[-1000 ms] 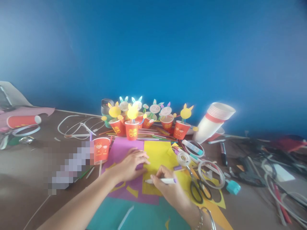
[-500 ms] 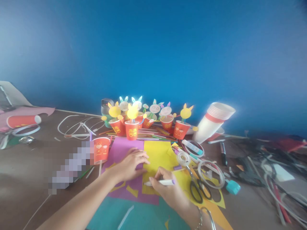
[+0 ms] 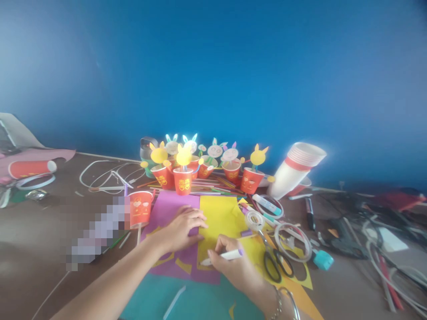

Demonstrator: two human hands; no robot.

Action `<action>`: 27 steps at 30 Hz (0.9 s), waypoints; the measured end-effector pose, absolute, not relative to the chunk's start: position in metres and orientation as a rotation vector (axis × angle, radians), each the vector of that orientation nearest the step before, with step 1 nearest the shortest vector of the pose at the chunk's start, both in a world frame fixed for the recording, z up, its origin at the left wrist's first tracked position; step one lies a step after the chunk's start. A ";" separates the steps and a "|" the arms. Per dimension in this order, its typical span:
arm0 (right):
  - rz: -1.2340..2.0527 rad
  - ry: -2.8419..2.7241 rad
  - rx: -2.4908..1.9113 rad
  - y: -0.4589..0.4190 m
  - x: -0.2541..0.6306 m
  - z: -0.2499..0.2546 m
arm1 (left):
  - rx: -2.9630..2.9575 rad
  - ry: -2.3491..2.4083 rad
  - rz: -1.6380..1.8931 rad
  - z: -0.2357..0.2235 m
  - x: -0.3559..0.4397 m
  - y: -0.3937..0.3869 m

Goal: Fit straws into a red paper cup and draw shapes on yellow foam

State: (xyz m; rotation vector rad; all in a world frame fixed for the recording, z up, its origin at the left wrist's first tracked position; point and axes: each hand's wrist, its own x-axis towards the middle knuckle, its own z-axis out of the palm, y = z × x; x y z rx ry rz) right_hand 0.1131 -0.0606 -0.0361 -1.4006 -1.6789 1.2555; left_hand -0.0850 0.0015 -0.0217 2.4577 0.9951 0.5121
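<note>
My left hand [image 3: 186, 227] lies with its fingers stretched out across the purple paper [image 3: 173, 201] and the left edge of the yellow paper [image 3: 218, 209]. In my right hand [image 3: 235, 266] is a white marker [image 3: 231, 254] with a purple end, pinched between thumb and fingers. Its tip meets the lower left part of the yellow paper. A bracelet and a bangle circle the right wrist. Yellow scraps [image 3: 183, 266] lie on the purple sheet, and a teal sheet [image 3: 196, 295] is beneath. Just right of my right hand are black-handled scissors [image 3: 272, 266].
Behind the papers stand several red paper cups with yellow and white rabbit-like paper heads [image 3: 183, 155]. A stack of white cups [image 3: 295, 171] leans at the back right. Tape rolls [image 3: 293, 242], a glue stick [image 3: 267, 204] and a glue gun [image 3: 347, 238] lie right. Another red cup [image 3: 140, 208] is left.
The marker's tip has shifted slightly down on the yellow paper, and its barrel tilts more. My left hand stays in place.
</note>
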 end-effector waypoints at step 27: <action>1.375 -1.577 -1.324 -0.060 0.117 -0.037 | 2.482 0.996 0.535 -0.021 -0.084 0.001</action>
